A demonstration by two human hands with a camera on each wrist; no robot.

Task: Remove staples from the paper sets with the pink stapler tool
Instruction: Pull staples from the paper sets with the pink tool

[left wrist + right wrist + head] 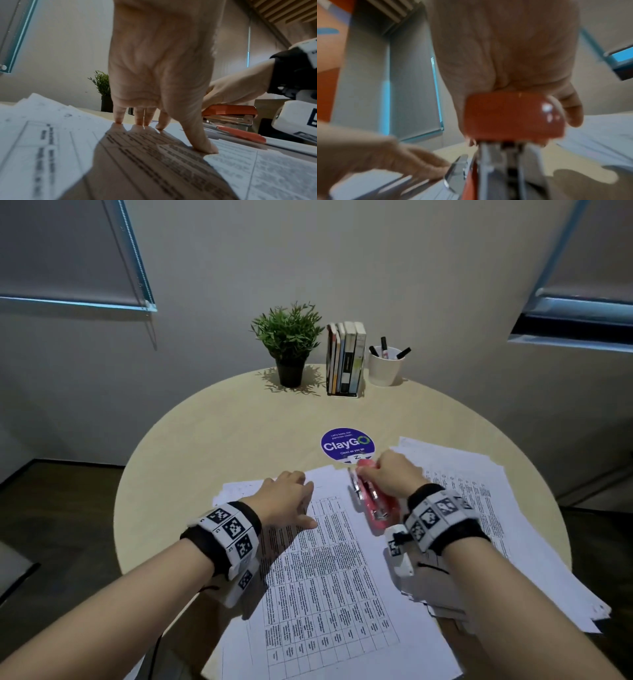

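Two hands at work on a round desk (212, 419), centre of frame. Left hand (286, 498) lies w/ straight fingers (204, 143) pressing a printed paper set (329, 577) flat. Right hand (387, 477), just right of it, has its grip wrapped round the pink stapler tool (371, 501), nose down at the sheet's top edge. More paper sets (507, 508) piled at right. Plant (289, 337), books (346, 357) & pen cup (385, 368) at upper centre.
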